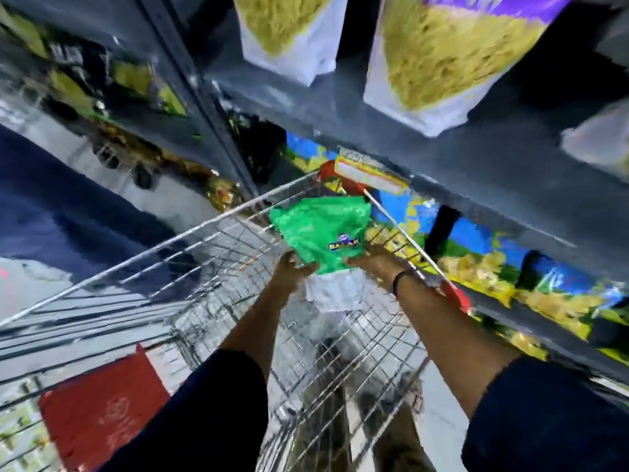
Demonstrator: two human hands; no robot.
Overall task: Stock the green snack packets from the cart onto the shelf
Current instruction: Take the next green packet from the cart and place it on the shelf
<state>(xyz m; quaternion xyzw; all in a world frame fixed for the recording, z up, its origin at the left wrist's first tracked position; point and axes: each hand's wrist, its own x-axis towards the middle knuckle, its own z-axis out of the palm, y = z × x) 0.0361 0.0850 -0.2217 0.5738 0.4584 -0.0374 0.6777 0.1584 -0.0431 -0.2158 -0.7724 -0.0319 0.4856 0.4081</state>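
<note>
A green snack packet [320, 229] with a small blue and yellow logo is held above the wire cart [218, 253]. My left hand [292, 270] grips its lower left edge and my right hand [374, 260] grips its lower right edge. A dark band sits on my right wrist. The grey shelf [476, 172] runs across the upper right, just beyond the cart. The picture is blurred by motion.
White packets of yellow snacks [439, 63] stand on the upper shelf. Blue and yellow packets [476, 247] fill the shelf below. A red panel [102, 413] sits on the cart's near left. A crumpled clear wrapper [337, 291] lies inside the cart.
</note>
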